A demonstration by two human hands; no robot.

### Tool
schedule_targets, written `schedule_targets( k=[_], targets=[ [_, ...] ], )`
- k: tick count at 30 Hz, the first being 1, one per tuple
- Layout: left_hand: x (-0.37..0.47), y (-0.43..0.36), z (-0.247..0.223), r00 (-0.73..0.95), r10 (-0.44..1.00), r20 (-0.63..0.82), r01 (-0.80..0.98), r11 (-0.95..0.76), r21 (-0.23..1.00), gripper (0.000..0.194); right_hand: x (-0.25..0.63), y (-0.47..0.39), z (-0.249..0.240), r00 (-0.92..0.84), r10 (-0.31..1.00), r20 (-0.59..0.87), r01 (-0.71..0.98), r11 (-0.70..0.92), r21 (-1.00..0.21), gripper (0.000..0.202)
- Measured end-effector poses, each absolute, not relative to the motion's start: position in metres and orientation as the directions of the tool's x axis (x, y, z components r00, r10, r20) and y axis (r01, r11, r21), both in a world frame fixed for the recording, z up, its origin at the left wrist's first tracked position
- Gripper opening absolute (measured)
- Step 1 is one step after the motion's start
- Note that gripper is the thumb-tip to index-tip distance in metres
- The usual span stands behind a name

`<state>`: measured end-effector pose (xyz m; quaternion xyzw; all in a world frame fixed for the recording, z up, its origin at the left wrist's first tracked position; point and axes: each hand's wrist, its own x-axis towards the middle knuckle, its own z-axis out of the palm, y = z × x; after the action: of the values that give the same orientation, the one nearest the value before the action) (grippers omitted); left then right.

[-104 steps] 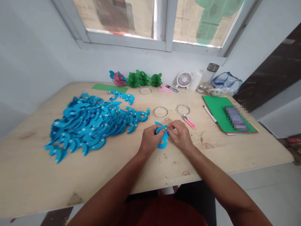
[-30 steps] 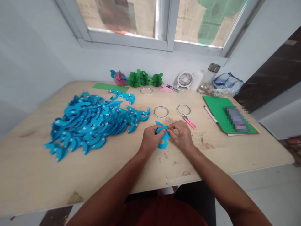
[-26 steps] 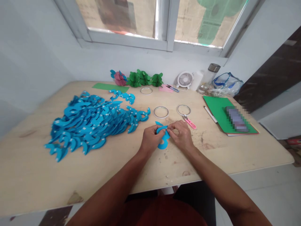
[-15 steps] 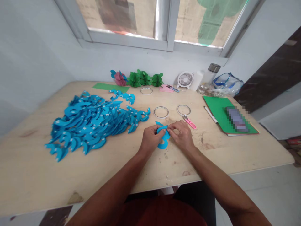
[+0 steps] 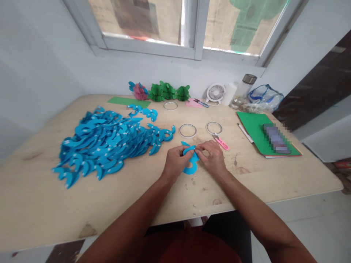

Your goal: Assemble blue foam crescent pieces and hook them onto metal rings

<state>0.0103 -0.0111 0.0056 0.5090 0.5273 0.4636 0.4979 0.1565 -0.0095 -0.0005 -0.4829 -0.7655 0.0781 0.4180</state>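
A curved blue paper cutout is held between my two hands above the near middle of the table. My left hand grips it from the left, thumb on top. At its right end, my right hand pinches the paper with thumb and forefinger; the fingertips hide what exactly is between them. To the left lies a big heap of similar blue paper cutouts, many bearing small white squares. Just beyond my hands are a tape roll, another tape roll and a pink cutter.
Along the wall stand green paper decorations, a pink one, a small white fan and a bottle. Small scissors lie before them. On the right are green sheets, a phone and a pen.
Hardly anything differs. Both hands keep their hold on the blue paper cutout, whose lower loop has shifted very slightly.
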Motion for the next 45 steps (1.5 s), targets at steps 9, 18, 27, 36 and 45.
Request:
schedule_targets(
  k=[9,18,27,36,45],
  targets=[
    [0.011,-0.010,0.003,-0.012,1.000,0.004,0.168,-0.002,0.986,0.014,0.156,-0.009,-0.001,-0.192,0.797,0.573,0.681,0.529,-0.506,0.009],
    [0.011,-0.011,0.004,-0.041,0.999,0.031,0.199,-0.022,0.980,0.012,0.156,-0.009,-0.001,-0.219,0.780,0.586,0.675,0.555,-0.486,0.008],
    [0.011,-0.010,0.001,-0.039,0.999,0.022,0.192,-0.014,0.981,0.013,0.156,-0.009,-0.003,-0.242,0.794,0.558,0.680,0.549,-0.485,0.009],
    [0.013,-0.011,0.004,-0.023,0.992,-0.123,0.047,0.124,0.991,0.016,0.158,-0.008,-0.002,-0.324,0.773,0.546,0.731,0.570,-0.374,0.013],
    [0.012,-0.010,0.012,-0.040,0.975,-0.217,-0.110,0.211,0.971,0.018,0.156,-0.011,0.003,-0.344,0.759,0.553,0.664,0.613,-0.428,0.013]
  ],
)
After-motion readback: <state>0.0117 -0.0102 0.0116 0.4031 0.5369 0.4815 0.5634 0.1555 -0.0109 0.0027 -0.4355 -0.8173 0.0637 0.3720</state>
